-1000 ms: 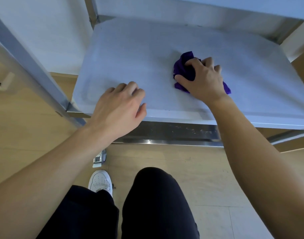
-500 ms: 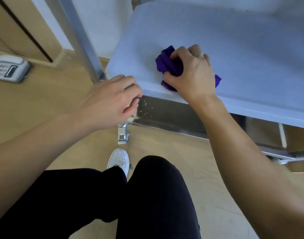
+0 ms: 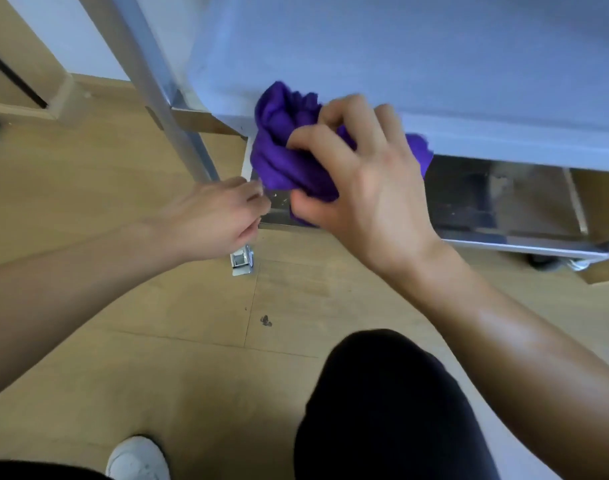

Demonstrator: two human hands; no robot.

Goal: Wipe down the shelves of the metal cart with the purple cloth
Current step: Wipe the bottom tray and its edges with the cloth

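The wooden floor (image 3: pixel 123 341) fills most of your view, with the metal cart's pale shelf (image 3: pixel 400 64) across 12 to 2 o'clock. Your right hand (image 3: pixel 372 188) sits near centre, fingers curled tight around the bunched purple cloth (image 3: pixel 282 157), which bulges out at the hand's 10 o'clock, over the shelf's front corner. Your left hand (image 3: pixel 216 216), at 9 o'clock from the right, curls its fingers at the foot of the cart's post (image 3: pixel 147 64); whether it actually grips the frame can't be told. A caster bracket (image 3: pixel 242 263) shows just under it, at 6 o'clock
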